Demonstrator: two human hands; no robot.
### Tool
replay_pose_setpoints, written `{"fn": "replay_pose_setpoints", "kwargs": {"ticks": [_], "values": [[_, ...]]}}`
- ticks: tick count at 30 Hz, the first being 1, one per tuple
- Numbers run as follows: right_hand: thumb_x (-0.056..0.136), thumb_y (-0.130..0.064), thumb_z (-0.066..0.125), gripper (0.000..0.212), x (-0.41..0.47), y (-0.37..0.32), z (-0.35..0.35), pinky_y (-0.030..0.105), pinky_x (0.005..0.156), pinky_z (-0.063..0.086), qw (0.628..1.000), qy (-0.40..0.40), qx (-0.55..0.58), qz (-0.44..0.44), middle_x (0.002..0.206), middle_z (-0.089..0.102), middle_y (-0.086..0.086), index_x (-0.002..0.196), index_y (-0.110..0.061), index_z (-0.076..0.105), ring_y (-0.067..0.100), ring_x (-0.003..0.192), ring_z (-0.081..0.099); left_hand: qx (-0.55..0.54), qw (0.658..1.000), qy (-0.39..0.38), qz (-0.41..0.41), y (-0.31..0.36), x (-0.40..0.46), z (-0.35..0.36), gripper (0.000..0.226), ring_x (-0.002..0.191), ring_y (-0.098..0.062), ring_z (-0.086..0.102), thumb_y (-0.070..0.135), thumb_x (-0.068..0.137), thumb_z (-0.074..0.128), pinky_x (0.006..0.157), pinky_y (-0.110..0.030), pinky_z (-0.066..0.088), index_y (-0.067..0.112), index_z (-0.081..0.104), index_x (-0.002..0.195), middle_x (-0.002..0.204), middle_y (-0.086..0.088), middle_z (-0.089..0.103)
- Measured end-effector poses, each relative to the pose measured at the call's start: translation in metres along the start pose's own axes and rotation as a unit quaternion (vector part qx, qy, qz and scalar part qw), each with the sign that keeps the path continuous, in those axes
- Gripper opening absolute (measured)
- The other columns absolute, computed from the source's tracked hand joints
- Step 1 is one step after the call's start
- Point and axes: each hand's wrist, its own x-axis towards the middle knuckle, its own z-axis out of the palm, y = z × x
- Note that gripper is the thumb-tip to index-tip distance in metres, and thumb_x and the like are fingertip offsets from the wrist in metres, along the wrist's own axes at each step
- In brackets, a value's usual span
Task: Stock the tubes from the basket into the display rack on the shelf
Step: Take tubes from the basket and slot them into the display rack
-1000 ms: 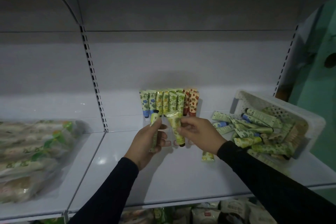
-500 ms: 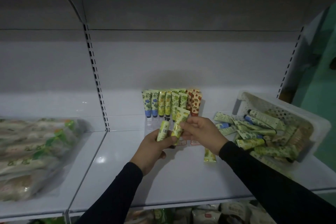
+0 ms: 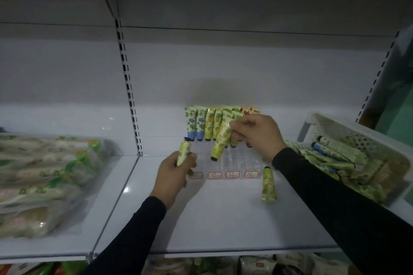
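Same shelf (image 3: 223, 219) as 1 second ago. Same white basket (image 3: 335, 123) at its right end, tipped toward the middle and well filled with tubes. Same clear rack (image 3: 234, 163) against the back wall, with 1 row of tubes (image 3: 207, 123) standing cap down at its rear and the nearer slots seemingly bare.

Hands now apart, after being nearly together in front of the rack. Right hand (image 3: 257, 134) raised and carried back toward the standing row, pinching the flat end of a yellow-green tube (image 3: 220, 140); cap down, tilted, hanging over the slots just in front of that row. Not yet seated. Probably the placing step, with only a straighten and a push down left. Left hand (image 3: 172, 176) drawn off to the left front corner of the rack, curled round a second tube (image 3: 183, 152), cap up, likely next in turn.

For room: open shelf from the rack to the front edge, no obstacle there. Bagged goods (image 3: 44, 181) well off to the left, past the slotted post (image 3: 129, 96). Standing row close behind the right hand's fingers, so some risk of knocking it on the way down. Basket pile close at the right wrist. 1 loose tube (image 3: 269, 183) flat beside the rack's right front corner, just under the right forearm.
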Motion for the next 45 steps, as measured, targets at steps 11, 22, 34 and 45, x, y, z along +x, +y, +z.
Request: {"fn": "replay_pose_setpoints", "kwargs": {"ticks": [11,22,34,45], "values": [[0.088,-0.028,0.069,0.019,0.037,0.001,0.024,0.004,0.059,0.041,0.943,0.114,-0.278,-0.143,0.069,0.066,-0.007,0.083,-0.011,0.076,0.000,0.061,0.058,0.059,0.996,0.069,0.004,-0.026,0.012,-0.035,0.027,0.053,-0.013,0.041,0.028,0.092,0.062,0.048,-0.025,0.037,0.013,0.051,0.072,0.062,-0.002,0.050],[0.091,-0.028,0.065,0.021,0.044,0.010,0.034,0.027,0.073,0.052,0.918,0.094,-0.355,-0.150,0.076,0.071,0.001,0.085,-0.011,0.075,0.015,0.071,0.064,0.046,0.997,0.058,0.009,-0.031,0.014,-0.039,0.029,0.050,-0.013,0.042,0.031,0.091,0.063,0.047,-0.026,0.037,0.022,0.054,0.065,0.058,0.001,0.052],[0.092,-0.027,0.064,0.020,0.041,0.019,0.036,0.021,0.071,0.046,0.918,0.092,-0.355,-0.149,0.081,0.073,0.001,0.088,-0.011,0.076,0.013,0.073,0.063,0.038,0.998,0.046,0.014,-0.030,0.012,-0.039,0.028,0.050,-0.014,0.038,0.028,0.092,0.063,0.044,-0.024,0.035,0.014,0.053,0.070,0.059,-0.001,0.050],[0.088,-0.022,0.063,0.025,0.048,0.012,0.036,0.030,0.066,0.054,0.917,0.092,-0.368,-0.120,0.066,0.069,0.005,0.071,-0.006,0.073,0.019,0.064,0.064,0.029,0.999,0.039,0.008,-0.032,0.014,-0.039,0.028,0.048,-0.012,0.037,0.042,0.081,0.064,0.043,-0.023,0.033,0.022,0.053,0.064,0.058,0.001,0.048]]}}
